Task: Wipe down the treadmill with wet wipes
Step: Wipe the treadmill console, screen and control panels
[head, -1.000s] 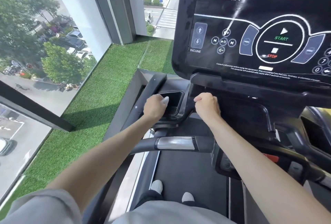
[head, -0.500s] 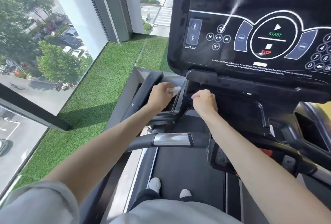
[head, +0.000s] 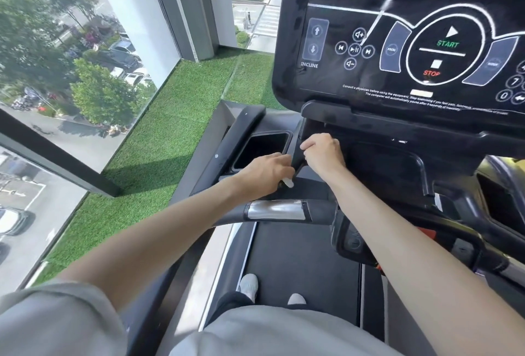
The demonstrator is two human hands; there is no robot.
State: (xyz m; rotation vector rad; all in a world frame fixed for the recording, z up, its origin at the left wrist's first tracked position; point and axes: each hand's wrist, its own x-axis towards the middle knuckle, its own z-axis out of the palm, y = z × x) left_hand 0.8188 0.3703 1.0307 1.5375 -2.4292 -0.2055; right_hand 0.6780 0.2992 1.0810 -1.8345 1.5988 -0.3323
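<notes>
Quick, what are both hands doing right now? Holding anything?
Left hand: closed, holding a white wipe.
Right hand: fingers curled against the black frame; can't tell if it holds anything.

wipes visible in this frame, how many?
1. A white wet wipe sticks out under the fingers of the left hand, just below the cup holder on the treadmill console. The curled right hand could hide another.
</notes>
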